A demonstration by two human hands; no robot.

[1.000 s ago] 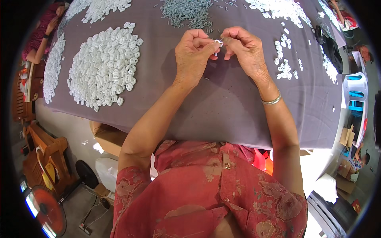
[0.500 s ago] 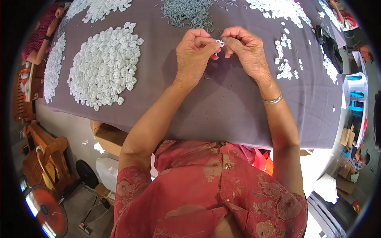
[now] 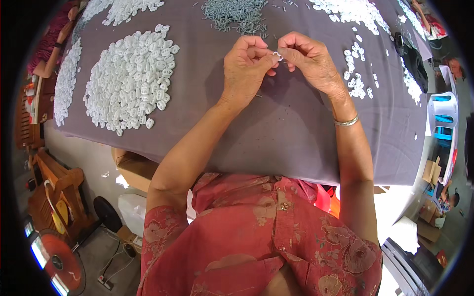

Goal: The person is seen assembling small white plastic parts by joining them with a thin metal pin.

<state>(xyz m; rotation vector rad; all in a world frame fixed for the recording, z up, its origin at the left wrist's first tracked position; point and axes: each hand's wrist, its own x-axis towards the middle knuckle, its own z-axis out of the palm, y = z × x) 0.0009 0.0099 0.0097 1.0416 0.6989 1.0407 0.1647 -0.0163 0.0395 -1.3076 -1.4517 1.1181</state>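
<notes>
My left hand (image 3: 246, 70) pinches a small white plastic piece (image 3: 277, 55) with ring-like ends between thumb and fingers, above the grey-brown cloth. Close against that piece, the thumb and forefinger of my right hand (image 3: 312, 63) are pressed together; whatever they hold is too small or hidden to make out. Past my hands lies a heap of small grey-green pins (image 3: 236, 15). A big pile of white oval plastic pieces (image 3: 129, 81) spreads to the left of my left hand. Beyond my right hand are several loose white pieces (image 3: 356, 88), some of them joined in pairs.
The cloth-covered table (image 3: 276, 143) reaches toward my body. More white pieces lie at the far right (image 3: 345, 12) and far left (image 3: 68, 81). Another person's arm (image 3: 52, 61) shows at the left edge. A cardboard box (image 3: 133, 167) stands below the table, near a fan (image 3: 61, 259).
Both hands have shifted slightly to the right, still close together. The white piece stays between the fingertips and now sits nearer the right fingers, partly covered.
</notes>
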